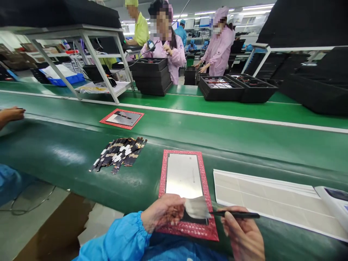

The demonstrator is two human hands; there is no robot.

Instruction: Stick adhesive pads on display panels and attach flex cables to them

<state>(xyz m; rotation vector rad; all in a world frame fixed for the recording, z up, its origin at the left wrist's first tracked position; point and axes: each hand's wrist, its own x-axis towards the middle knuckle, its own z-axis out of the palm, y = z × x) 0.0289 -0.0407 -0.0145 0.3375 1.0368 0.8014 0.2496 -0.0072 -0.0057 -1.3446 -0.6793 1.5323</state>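
On a sheet of red bubble wrap [206, 181] in front of me lies a flat panel [183, 174] with a silvery back and a dark strip at its near end. My left hand [165, 212] is closed, its thumb and fingers pinching the edge of a pale film [197, 207] over the panel's near part. Motion blurs the film. In my right hand [243, 230] is a slim black tool, tweezers by its look [239, 214]; their tip points left and meets the film's right edge. Whether the tip grips the film is too blurred to tell.
Left of the panel is a pile of black flex cables [119, 154]. Beyond it, another panel [123, 117] rests on red bubble wrap. Pale label sheets [261, 197] and a white device [334, 203] are at right. Another person's hand [12, 115] shows far left. Black trays [221, 88] stand behind.
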